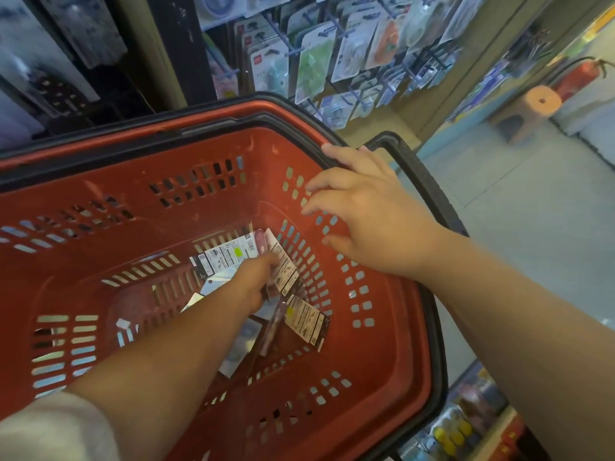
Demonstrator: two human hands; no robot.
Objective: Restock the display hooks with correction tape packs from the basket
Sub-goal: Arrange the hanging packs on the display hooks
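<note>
Left hand (256,281) grips packs (229,252) inside basket (199,144).

A red fire extinguisher (580,78) stands at the far right against the wall. Just beside it, nearer the camera, is a low stool (540,100) with a round orange top and a small hole in its middle. Both stand on a pale tiled floor (532,211). Blue-packaged goods (492,81) line the wall left of the extinguisher, too blurred to read. At the lower right, a shelf (499,430) carries small goods, some of them yellow (452,434). A beige pillar (146,51) rises at the upper left, with dark hanging packets (50,61) to its left.
</note>
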